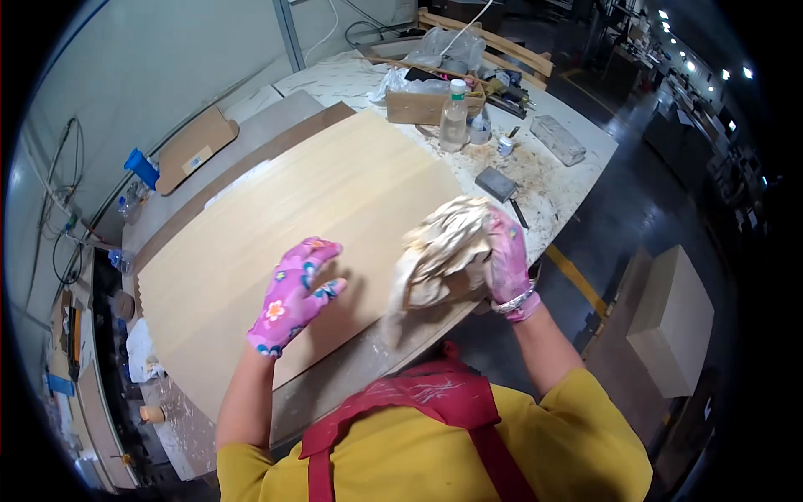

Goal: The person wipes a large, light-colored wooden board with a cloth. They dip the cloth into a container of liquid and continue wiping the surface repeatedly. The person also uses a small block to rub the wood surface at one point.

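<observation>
Workbench runs from lower left to upper right; its near edge is cut off by the person's yellow shirt and red apron straps, and its far left end bends away into the dark rim. Most of its top is hidden under a large pale wooden board lying flat, long side along the bench. A darker board shows only as a thin strip past the pale one's far edge.

Cloth, crumpled, cream and stained, sits at the board's near right corner, pressed on the wood and hanging a little over the edge. Right hand, in a pink flowered glove, is closed around the cloth's right side; fingertips are buried in the folds, so the exact grip is hard to make out. Left hand, same kind of glove, lies open with fingers spread, palm down on the board, well left of the cloth, holding nothing.

Beyond the board: cardboard box, clear plastic bottle upright just beside it, small grey block on dusty bench top. Clutter behind the box is too jumbled to tell
</observation>
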Motion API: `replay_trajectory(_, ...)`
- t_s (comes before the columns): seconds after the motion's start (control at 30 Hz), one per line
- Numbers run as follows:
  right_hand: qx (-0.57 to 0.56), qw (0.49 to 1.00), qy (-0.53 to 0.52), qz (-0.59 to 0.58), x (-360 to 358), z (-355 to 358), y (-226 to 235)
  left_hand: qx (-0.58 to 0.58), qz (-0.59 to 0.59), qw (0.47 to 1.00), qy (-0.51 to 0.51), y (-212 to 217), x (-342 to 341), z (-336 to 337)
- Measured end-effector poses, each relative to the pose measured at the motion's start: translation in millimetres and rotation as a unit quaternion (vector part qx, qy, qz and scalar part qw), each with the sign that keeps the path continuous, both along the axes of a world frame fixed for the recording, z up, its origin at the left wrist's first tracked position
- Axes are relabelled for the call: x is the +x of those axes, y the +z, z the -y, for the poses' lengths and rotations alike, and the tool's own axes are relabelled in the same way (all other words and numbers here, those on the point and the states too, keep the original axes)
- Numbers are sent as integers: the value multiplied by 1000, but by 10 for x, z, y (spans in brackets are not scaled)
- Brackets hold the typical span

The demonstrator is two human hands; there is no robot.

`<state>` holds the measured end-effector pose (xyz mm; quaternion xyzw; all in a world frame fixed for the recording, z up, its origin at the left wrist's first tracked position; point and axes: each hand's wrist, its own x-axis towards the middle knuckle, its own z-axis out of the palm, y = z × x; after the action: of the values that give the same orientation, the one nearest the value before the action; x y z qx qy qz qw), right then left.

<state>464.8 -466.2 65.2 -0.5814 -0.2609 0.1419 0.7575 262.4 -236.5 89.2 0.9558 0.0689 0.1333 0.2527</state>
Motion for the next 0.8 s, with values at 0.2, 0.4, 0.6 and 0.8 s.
replay_trajectory(0.2,-272,886,124,355,708,60,345,-144,80,986,-17,18,620,241)
replay_trajectory(0.4,-200,904,176,334,1309,-27,492,-373,-26,926,-46,-323,1390,476)
replay_trajectory(0.6,-135,988,61,42,2095,54,735,-362,57,929,46,-240,1626,139)
replay_trajectory(0.8,87,965,145,-202,2664,148,582,-497,151,840,155,-220,1431,-331)
